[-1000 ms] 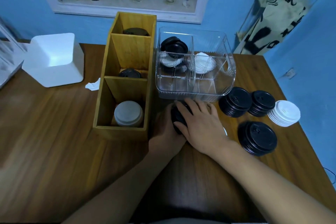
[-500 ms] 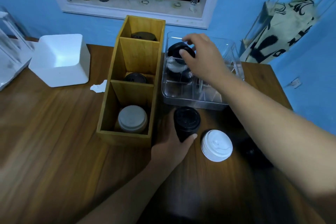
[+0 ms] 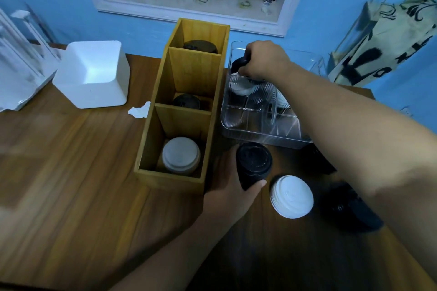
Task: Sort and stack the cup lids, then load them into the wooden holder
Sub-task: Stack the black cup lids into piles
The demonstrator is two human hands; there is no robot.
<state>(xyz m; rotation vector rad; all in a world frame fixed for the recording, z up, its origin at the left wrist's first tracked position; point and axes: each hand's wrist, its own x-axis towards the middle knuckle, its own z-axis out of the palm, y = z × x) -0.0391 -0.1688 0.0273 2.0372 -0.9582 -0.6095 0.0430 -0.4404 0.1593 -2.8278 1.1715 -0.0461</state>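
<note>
— Wooden holder on the left, long axis running straight away from the person, three bays in a row. There's a pale lid in the near bay and dark lids in the middle and far ones.

— And just right of its near end?

— The left hand, fingers wrapped round a black stack. The stack is roughly upright, close to the holder's right wall. I can't tell if its base is on the counter.

— So the holder lies left of that hand.

— Yes, with the dark bays ahead and left. It looks the nearer hand for loading by a long way. Next along, a white stack sits just beside the black one, untouched.

— The right hand?

— The right hand is out in the far left corner of the clear bin, curled onto black lids above some white lids. Far right, loose black lids lie on the counter, blurred, partly under the forearm.

— What does the load turn on?

— I'd say going up over the wall, then left, keeping the stack's axis vertical to drop into a bay.
</note>
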